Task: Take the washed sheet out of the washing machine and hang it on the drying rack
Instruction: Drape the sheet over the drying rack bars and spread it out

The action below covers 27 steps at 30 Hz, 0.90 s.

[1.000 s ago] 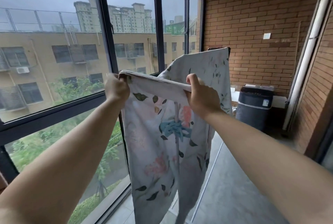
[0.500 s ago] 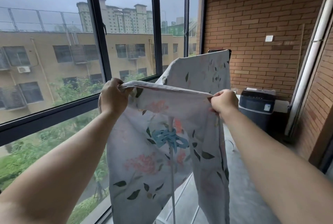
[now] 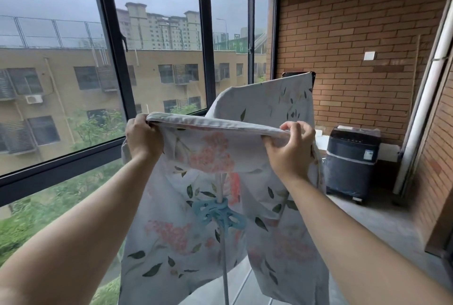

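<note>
A pale floral sheet (image 3: 208, 206) with pink flowers and green leaves hangs draped over the drying rack. The rack's white pole (image 3: 224, 263) and blue joint (image 3: 220, 214) show through the cloth, and its dark far end (image 3: 312, 78) pokes out above the sheet. My left hand (image 3: 144, 136) grips the sheet's top fold at the left end. My right hand (image 3: 289, 147) pinches the same fold at the right end. Between them the fold runs roughly level. The dark washing machine (image 3: 350, 162) stands at the back right.
Large dark-framed windows (image 3: 115, 64) run along the left. A brick wall (image 3: 355, 35) closes the far end and the right side. A white pipe (image 3: 426, 98) runs down the right corner. Grey floor (image 3: 367, 219) lies to the right of the rack.
My hands have moved apart along the top fold, spreading the sheet wider over the rack. The right hand shifted right and the fold now lies flatter.
</note>
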### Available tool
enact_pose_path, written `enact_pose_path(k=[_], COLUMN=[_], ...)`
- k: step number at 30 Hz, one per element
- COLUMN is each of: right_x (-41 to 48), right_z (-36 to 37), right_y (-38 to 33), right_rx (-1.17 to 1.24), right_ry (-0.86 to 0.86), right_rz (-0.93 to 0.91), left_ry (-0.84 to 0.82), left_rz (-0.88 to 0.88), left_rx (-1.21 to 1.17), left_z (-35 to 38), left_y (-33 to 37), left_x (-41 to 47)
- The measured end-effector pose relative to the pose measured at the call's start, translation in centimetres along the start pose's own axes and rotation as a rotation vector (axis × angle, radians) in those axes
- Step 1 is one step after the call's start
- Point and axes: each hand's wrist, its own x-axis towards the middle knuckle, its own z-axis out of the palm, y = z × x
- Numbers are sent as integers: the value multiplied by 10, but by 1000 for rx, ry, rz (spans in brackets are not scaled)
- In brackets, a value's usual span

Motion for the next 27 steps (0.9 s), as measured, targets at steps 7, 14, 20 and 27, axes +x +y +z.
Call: enact_pose_path(k=[7, 14, 20, 27], right_x=[25, 46, 74, 112], right_z=[26, 49, 82, 129], right_y=[11, 13, 8, -5], right_rx=[47, 18, 79, 53], right_ry=[-17, 20, 81, 288], right_rz=[-41, 23, 77, 121], left_ry=[37, 52, -5, -175], left_rz=[-22, 2, 90, 192], left_rx=[-50, -146, -349, -590], left_z=[29, 47, 77, 136], left_y=[5, 15, 22, 35], left_x=[28, 55, 95, 166])
